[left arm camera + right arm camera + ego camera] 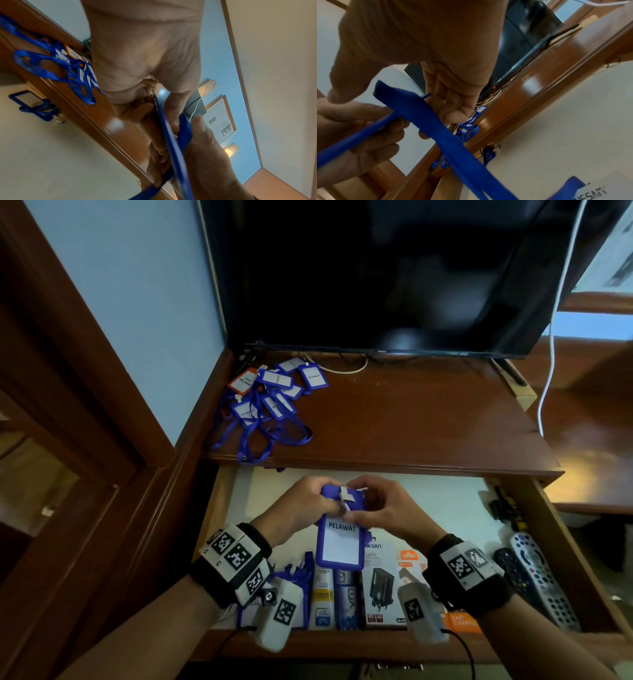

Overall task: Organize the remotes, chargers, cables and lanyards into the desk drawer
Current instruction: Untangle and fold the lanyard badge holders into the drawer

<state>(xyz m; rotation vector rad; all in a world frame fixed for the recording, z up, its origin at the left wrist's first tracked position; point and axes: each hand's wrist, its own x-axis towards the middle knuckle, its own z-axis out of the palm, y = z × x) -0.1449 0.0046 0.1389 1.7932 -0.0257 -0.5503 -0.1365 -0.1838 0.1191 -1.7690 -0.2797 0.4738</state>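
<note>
Wrapping a strap round its badge, over the open drawer [579, 546].
Both hands, left [294, 508] and right [387, 508], fingers clamped on badge [340, 546] at drawer's 12 o'clock. Best: keep strap [436, 125] taut, turns flat, tuck the end. More lanyards [270, 402] wait on bench at 10 o'clock.

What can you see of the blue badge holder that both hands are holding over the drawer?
The badge holder is a blue plastic-looking frame around a white card printed PELAWAT, hanging upright above the open drawer. A pale clip sits at its top, with a blue strap gathered there. The left hand and right hand pinch its upper end; nothing else touches it.
</note>
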